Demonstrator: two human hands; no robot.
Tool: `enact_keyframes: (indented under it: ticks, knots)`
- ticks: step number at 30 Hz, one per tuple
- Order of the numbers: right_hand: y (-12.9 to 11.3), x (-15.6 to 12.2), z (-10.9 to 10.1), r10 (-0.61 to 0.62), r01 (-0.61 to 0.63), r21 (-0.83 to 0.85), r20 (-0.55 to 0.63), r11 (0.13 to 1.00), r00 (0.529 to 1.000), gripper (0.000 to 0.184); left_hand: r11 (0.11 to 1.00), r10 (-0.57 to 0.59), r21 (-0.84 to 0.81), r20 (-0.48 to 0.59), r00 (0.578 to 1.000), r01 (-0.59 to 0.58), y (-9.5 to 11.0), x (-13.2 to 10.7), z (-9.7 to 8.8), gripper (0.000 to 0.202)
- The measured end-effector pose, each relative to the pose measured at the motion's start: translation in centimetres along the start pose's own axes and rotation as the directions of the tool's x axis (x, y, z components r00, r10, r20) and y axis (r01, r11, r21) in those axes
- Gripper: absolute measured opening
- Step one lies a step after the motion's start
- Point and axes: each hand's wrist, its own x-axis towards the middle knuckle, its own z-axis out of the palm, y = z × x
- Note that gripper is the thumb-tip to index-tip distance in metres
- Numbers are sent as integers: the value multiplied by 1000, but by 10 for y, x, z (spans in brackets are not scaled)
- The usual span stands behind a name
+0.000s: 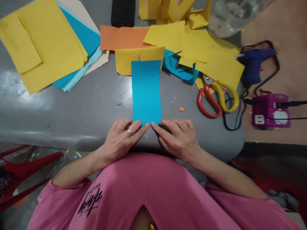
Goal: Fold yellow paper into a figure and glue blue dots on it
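A blue paper strip lies lengthwise in front of me, its far end overlapping a yellow paper piece. My left hand grips the near left corner of the strip, thumb and fingers pressed together at the edge; a ring sits on one finger. At the near right corner my right hand pinches the same edge. My two thumb tips almost meet at the middle of that edge. The near edge itself is partly hidden under the fingers. Scissors with one red and one yellow handle rest to the right.
Stacked yellow sheets lie over blue ones at the left. An orange strip and yellow offcuts spread across the back. A blue glue gun, a purple power adapter with cords and a clear container are at the right.
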Motion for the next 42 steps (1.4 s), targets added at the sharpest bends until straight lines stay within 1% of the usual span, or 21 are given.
enact_keyframes:
  ticks: [3,7,9,12,15,17,20,22,24,27,31,35,38,40,42]
  knots:
    - [-1,-1,0,11,-11,-4,6,1000,1000,26,999,-33,11,3,999,33,-2,-10,-2,39]
    - [-2,0,2,15,-15,11,-18,1000,1000,27,993,-109,50,18,994,108,-5,-26,-10,46]
    - [-2,0,3,7,-7,22,-26,1000,1000,27,991,-122,54,-3,993,122,-5,-29,-12,48]
    - [-1,2,1,3,-2,20,-8,1000,1000,26,991,-120,62,-38,992,123,-1,-25,-10,48]
    - [-5,4,0,12,-12,9,6,1000,1000,27,997,-72,33,-31,997,73,2,-17,-6,44]
    - [-11,6,2,5,-5,18,-7,1000,1000,28,999,-41,-1,-28,999,41,2,-14,-4,41]
    - [-21,7,7,1,0,24,-32,1000,999,25,999,-45,-25,-38,998,44,3,-13,-2,41]
    - [-23,6,7,21,-21,5,-34,1000,999,24,999,-49,-14,-39,998,48,2,-13,-3,42]
    - [-20,3,5,48,-49,-30,-21,998,999,24,999,-43,4,-32,999,44,2,-14,-4,41]
    - [-9,-4,-2,77,-77,-88,-2,993,997,22,999,-40,14,-39,998,40,1,-13,-4,39]
    - [1,-12,-7,85,-83,-123,8,989,996,27,999,-34,16,-57,998,35,1,-13,-2,39]
    - [0,-16,-7,110,-102,-139,55,985,992,30,998,-54,10,-26,998,55,0,-18,-2,45]
    - [-1,-19,-6,132,-121,-124,90,985,987,37,993,-112,-27,-19,993,112,-3,-27,-5,51]
    - [-1,-20,-4,134,-123,-113,95,986,986,39,990,-141,-23,-13,990,140,-4,-33,-8,55]
    - [-1,-21,-1,123,-113,-117,80,987,989,36,991,-135,1,-10,991,135,-6,-35,-10,54]
